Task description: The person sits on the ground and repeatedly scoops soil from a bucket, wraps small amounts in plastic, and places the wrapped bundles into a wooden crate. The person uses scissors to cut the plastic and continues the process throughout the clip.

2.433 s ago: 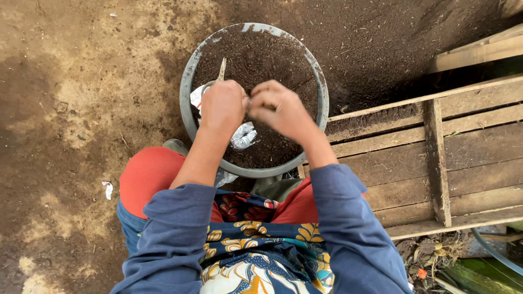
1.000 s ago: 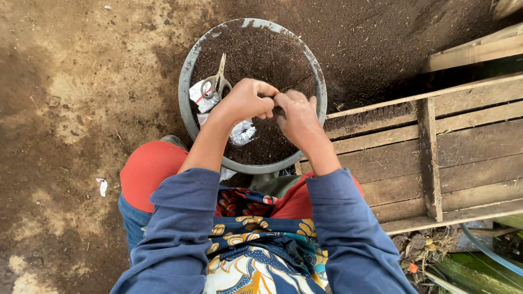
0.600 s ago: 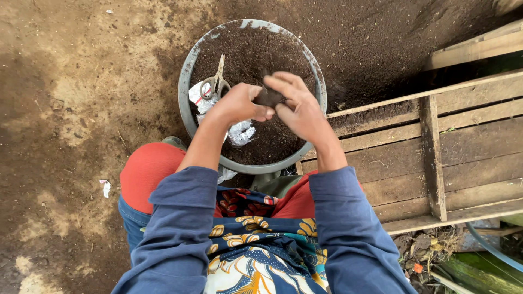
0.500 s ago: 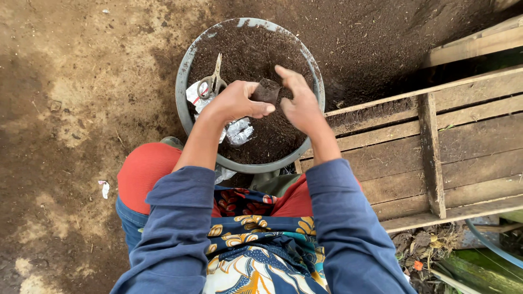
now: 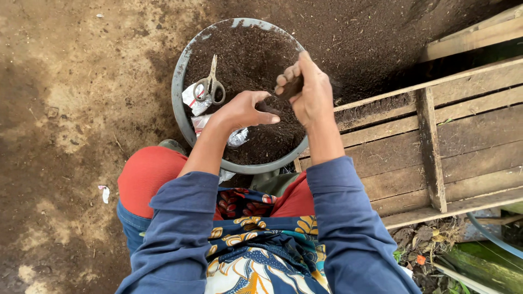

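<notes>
My right hand (image 5: 311, 95) is closed around a small dark tube-shaped piece (image 5: 290, 87), held above the soil in a round grey basin (image 5: 180, 111). My left hand (image 5: 244, 110) pinches the lower end of the same dark piece with thumb and fingertips. Both hands hover over the right half of the basin. A pair of scissors (image 5: 210, 85) lies on the soil at the basin's left side, on top of a crumpled white plastic wrapper (image 5: 192, 98). Another bit of white plastic (image 5: 238, 137) lies under my left wrist.
A heap of dark soil (image 5: 370, 38) spreads behind and to the right of the basin. A wooden slatted pallet (image 5: 436, 141) lies to the right. My knees in red cloth (image 5: 144, 174) press against the basin's near rim. Bare earth floor (image 5: 65, 98) lies to the left.
Both hands lifted from the basin's middle and shifted right. The dark piece came up into my right hand, and the scissors are now uncovered.
</notes>
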